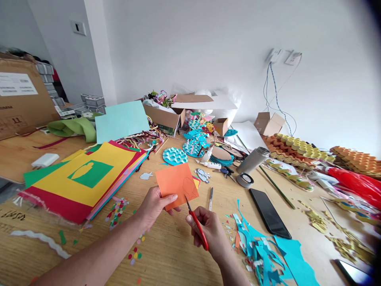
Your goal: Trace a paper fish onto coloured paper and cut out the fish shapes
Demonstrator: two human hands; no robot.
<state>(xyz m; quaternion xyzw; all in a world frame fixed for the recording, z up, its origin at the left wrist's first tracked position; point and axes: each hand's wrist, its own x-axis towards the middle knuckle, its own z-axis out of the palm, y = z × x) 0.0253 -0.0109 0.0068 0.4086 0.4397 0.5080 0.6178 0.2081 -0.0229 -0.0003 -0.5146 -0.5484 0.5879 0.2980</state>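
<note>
1. Orange sheet (pixel 168 180), above table (pixel 166 254): our L hand (pixel 154 202) pinched one side, thumb on top; free side could've flexed.
2. Red-hdld scissors (pixel 200 231): our R hand (pixel 208 226) curled round handles; couldn't tell blade gap.
3. Drawn outline (pixel 189 186): blade slip could've nicked it.

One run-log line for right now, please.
Left hand: grips orange paper with drawn outline | Right hand: holds red-handled scissors, tips over paper | Nearby: pen, black phone on table
</note>
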